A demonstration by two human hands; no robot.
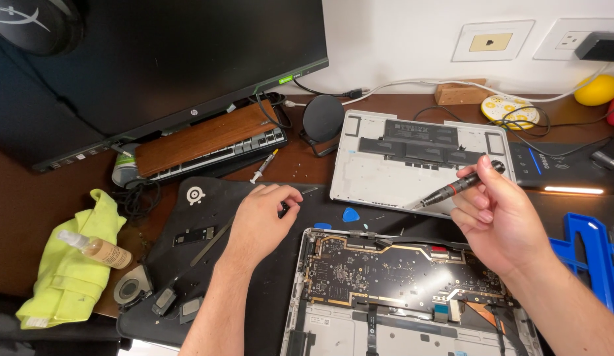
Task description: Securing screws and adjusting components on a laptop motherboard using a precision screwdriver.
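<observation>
Brown counter [30, 198] carries a yellow cloth [73, 270] with a small spray bottle [96, 248] at far left, beside a black mat [208, 264]. On that mat the left hand [261, 214] rests, fingers curled together over a small dark part. Right of it lies an opened laptop [399, 277], its circuit board bare. Above it, the right hand [495, 214] is clamped on a black screwdriver [460, 184], tip over the detached bottom cover [386, 171].

Left hand [257, 221] flat, right hand [498, 214] clenched
</observation>
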